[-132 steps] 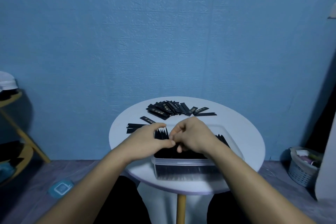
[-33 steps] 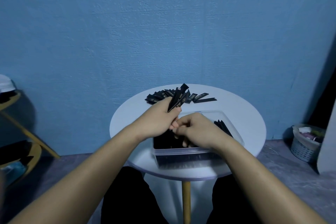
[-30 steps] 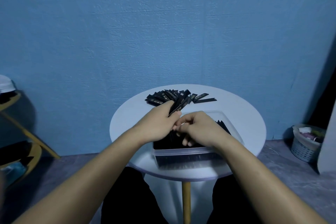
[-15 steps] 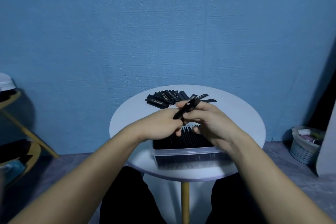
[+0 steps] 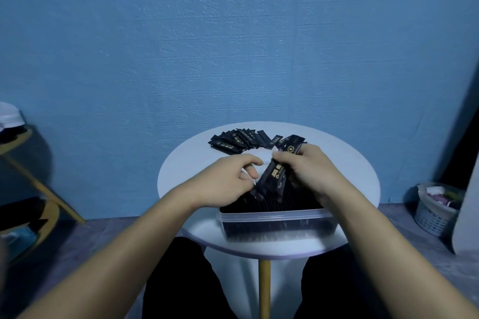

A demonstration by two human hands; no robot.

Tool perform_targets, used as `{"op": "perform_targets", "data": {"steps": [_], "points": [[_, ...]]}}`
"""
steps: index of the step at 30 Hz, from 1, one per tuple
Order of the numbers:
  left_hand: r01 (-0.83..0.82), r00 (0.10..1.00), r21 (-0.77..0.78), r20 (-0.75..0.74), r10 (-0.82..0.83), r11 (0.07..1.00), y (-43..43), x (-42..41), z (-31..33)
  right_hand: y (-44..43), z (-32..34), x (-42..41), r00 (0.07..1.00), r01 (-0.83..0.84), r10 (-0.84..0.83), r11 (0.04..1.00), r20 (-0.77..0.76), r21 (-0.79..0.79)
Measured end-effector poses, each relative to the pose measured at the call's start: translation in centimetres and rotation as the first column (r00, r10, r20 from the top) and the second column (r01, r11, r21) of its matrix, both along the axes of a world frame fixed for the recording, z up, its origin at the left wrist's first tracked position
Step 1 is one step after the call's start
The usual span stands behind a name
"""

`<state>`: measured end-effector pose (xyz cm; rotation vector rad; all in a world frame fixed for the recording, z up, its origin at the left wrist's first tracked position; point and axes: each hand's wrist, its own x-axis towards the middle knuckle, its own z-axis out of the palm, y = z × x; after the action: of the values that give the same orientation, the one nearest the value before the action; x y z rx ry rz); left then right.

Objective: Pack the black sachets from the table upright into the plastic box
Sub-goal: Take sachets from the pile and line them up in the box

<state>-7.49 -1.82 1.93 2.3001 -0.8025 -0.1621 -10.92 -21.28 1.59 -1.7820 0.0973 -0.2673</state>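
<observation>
— The left hand [image 5: 228, 181]?
— Curled over the plastic box [image 5: 280, 216] at the tabletop's [image 5: 186, 168] near edge; whether it grips anything, I can't tell. The sachet bundle [image 5: 276, 175] hangs tilted above the packed rows [image 5: 293, 199], pinched by the right hand [image 5: 312, 171].
— Advice?
— Part a gap first, then slide it in upright. The loose sachets [image 5: 237, 141] wait at the far edge.

A blue wall with a rough, ridged plaster texture [image 5: 233, 46] fills the background. The floor below it is mottled grey [image 5: 98, 241]. At the left edge stands a rack of round shelves with yellow wooden rims and a slanting yellow leg [image 5: 44, 188]. A white object, blurred and cut off by the frame edge, sits on its top tier [image 5: 9, 118], and dark items lie on the lower tiers. By the wall on the right sits a small grey woven basket [image 5: 431, 217] holding crumpled scraps. A pale upright panel [image 5: 466, 202] stands just beside it.
</observation>
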Motion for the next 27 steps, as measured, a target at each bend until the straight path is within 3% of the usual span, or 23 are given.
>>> {"op": "perform_targets", "data": {"steps": [2,5,9,18,27], "points": [[-0.02,0.998,-0.013,0.055,0.02,1.0,0.2,0.1,-0.3,0.0,0.2,0.0,0.993,-0.056,0.042,0.99,-0.111,-0.126],[-0.057,0.985,0.013,0.162,0.054,0.998,0.4,0.2,-0.5,0.9,0.0,0.1,0.965,-0.17,0.128,0.97,-0.23,-0.175],[-0.087,0.969,0.024,0.235,0.079,0.996,0.9,0.2,-0.7,1.7,-0.3,-0.1,0.952,-0.236,0.196,0.96,-0.234,-0.154],[-0.08,0.98,-0.121,0.171,0.1,0.989,1.7,0.2,-2.0,1.3,-1.0,0.0,0.94,-0.237,0.202,0.966,-0.274,-0.102],[-0.066,0.976,-0.086,0.199,0.082,0.994,1.5,-0.4,-2.0,1.4,-1.3,-0.1,0.939,-0.302,0.273,0.945,-0.211,-0.123]]}}
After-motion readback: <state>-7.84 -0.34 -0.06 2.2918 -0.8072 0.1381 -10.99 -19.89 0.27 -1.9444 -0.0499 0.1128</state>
